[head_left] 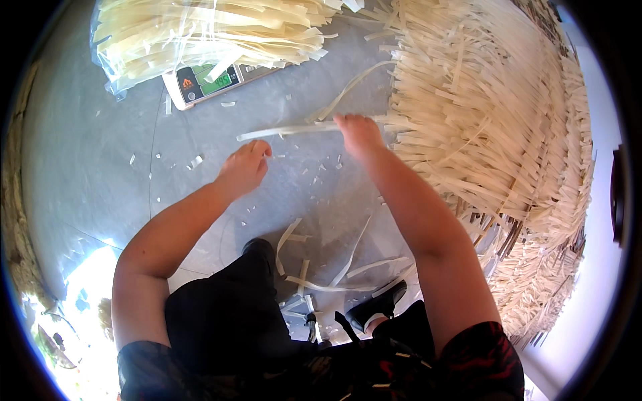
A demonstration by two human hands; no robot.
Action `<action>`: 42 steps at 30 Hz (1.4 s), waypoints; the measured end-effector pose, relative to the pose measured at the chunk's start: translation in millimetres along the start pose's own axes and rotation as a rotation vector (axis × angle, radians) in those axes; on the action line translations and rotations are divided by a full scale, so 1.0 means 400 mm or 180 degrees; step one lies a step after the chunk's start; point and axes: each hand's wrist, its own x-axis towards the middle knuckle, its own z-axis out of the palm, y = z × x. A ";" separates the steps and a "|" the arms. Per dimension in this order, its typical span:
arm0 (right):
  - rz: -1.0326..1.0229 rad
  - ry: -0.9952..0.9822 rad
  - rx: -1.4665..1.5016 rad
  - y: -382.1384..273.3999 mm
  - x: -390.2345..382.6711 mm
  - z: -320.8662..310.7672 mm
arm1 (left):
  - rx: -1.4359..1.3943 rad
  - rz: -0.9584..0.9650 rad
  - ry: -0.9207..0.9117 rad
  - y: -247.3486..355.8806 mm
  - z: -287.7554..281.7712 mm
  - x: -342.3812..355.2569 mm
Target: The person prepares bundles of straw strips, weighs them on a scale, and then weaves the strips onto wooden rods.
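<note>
My right hand (361,137) grips a long, pale, flat dried strip (287,129) whose free end reaches leftward over the grey floor. Beyond that hand, a strip end points at the big heap of similar dried strips (461,93). Nearer to me on the left is my left hand (245,167), fingers curled together, apart from the strip. Whether something small is pinched in it cannot be made out. Another curved strip (349,87) lies just past my right hand.
A clear bag of pale strips (207,33) rests on a digital scale (200,85) at the far left. Small scraps (194,162) dot the floor (87,147). Loose strips (328,289) lie by my dark shoes (378,304). A white wall (602,220) stands at the right.
</note>
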 end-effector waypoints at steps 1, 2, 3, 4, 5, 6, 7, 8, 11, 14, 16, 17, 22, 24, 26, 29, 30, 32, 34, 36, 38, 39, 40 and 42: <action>0.0047 -0.0103 -0.0080 -0.010 0.037 -0.024 | 0.0068 -0.0022 -0.0060 0.006 -0.010 0.012; 0.0123 -0.0154 -0.0113 -0.009 0.065 -0.021 | 0.0137 -0.0039 -0.0117 0.015 -0.020 0.024; 0.0201 -0.0223 -0.0145 -0.008 0.085 -0.011 | 0.0194 -0.0061 -0.0185 0.017 -0.022 0.033; 0.0284 -0.0295 -0.0180 -0.006 0.100 -0.002 | 0.0159 -0.0142 -0.0185 0.006 -0.023 0.043; 0.0138 -0.0282 -0.0068 -0.015 0.113 0.006 | 0.0126 -0.0258 -0.0202 -0.012 -0.025 0.038; 0.0034 -0.0322 0.0043 -0.021 0.102 0.020 | 0.0051 -0.0363 -0.0266 -0.004 -0.017 0.032; -0.0058 -0.0360 0.0156 -0.031 0.074 0.037 | -0.0085 -0.0529 -0.0070 0.002 -0.016 0.023; -0.0152 -0.0499 0.0249 -0.046 0.044 0.050 | -0.0208 -0.0575 0.0025 0.009 -0.028 0.019; -0.0556 -0.0539 0.0572 -0.110 -0.140 0.093 | -0.0681 -0.0864 0.0137 0.027 -0.038 -0.017; -0.0411 -0.0340 0.0915 -0.148 -0.364 0.060 | -0.1111 -0.0723 -0.0222 0.087 -0.025 -0.074; -0.0059 -0.0395 0.1036 -0.171 -0.487 0.003 | -0.0820 0.0499 -0.0367 0.119 -0.009 -0.119; 0.0127 -0.0402 0.1086 -0.180 -0.531 -0.021 | -0.0674 0.1134 -0.0424 0.133 -0.001 -0.139; 0.0639 0.0745 0.1256 -0.137 -0.643 -0.101 | -0.0855 0.2334 -0.0960 0.237 0.014 -0.215; 0.1301 0.1122 0.1623 -0.110 -0.658 -0.147 | -0.0793 0.2358 -0.0889 0.258 0.031 -0.211; 0.2476 0.1314 0.2424 -0.093 -0.651 -0.222 | -0.0353 0.2209 -0.1010 0.230 0.075 -0.218; 0.2692 0.1490 0.3780 -0.043 -0.661 -0.274 | 0.0353 0.3029 -0.1768 0.149 0.145 -0.241; 0.2770 0.1447 0.3851 -0.033 -0.670 -0.260 | 0.0426 0.2826 -0.1989 0.112 0.169 -0.257; 0.2930 0.1364 0.3993 -0.025 -0.695 -0.215 | 0.0578 0.2413 -0.2421 0.042 0.204 -0.277; 0.3182 0.1518 0.4038 -0.026 -0.715 -0.214 | 0.0899 0.2355 -0.2653 0.025 0.208 -0.271; 0.3345 0.1905 0.4208 -0.036 -0.735 -0.222 | 0.1111 0.2381 -0.2756 0.034 0.203 -0.268; 0.3368 0.1764 0.4163 -0.013 -0.783 -0.193 | 0.1202 0.2530 -0.2687 0.046 0.197 -0.263; 0.3466 0.1615 0.4085 0.003 -0.812 -0.165 | 0.1252 0.2519 -0.2710 0.054 0.197 -0.260; 0.3555 0.1462 0.4009 0.022 -0.841 -0.129 | 0.1305 0.2500 -0.2728 0.062 0.196 -0.258; 0.3585 0.0670 0.2511 0.062 -0.919 -0.007 | 0.1428 0.2453 -0.2821 0.069 0.196 -0.252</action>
